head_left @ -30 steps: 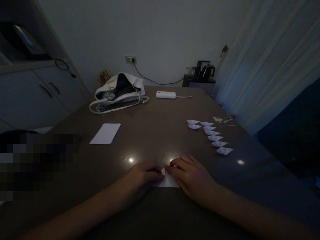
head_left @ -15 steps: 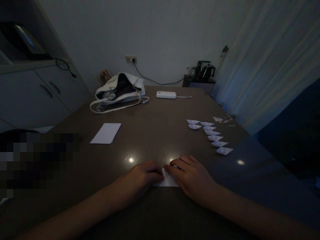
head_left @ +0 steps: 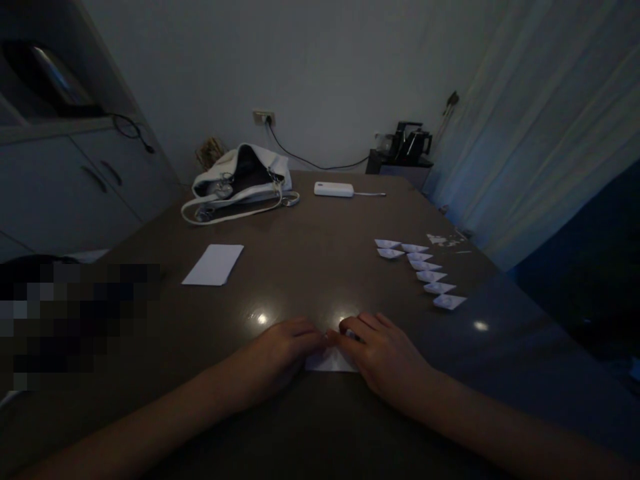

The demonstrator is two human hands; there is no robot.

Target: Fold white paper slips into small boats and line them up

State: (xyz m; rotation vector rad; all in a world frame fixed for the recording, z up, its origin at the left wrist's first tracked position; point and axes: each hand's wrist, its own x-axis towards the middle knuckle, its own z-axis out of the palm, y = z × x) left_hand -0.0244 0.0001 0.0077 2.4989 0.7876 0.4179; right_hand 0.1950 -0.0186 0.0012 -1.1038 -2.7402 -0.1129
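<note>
A small sheet of white paper [head_left: 331, 362] lies on the table near its front, partly covered by both hands. My left hand [head_left: 290, 347] is closed at its left side, fingertips at the upper edge. From the other side my right hand [head_left: 377, 350] grips the paper, its thumb and index finger almost meeting the left fingertips. The folds under the fingers are hidden. To the right stand several folded paper boats [head_left: 431, 276] in a slanting row, with a shorter row beside it. A stack of white paper [head_left: 214, 265] lies on the left.
A white handbag [head_left: 245, 180] rests at the back left of the table [head_left: 300, 267]. Behind the boats lie paper scraps [head_left: 443, 240]. A white power bank [head_left: 334, 190] with a short cable lies at the back. A black kettle [head_left: 416, 145] stands beyond the table.
My left fingers have moved up to the paper's top edge, closer to the right fingertips. The pointed flap that showed between the hands is now covered or flattened. The view has shifted slightly.
</note>
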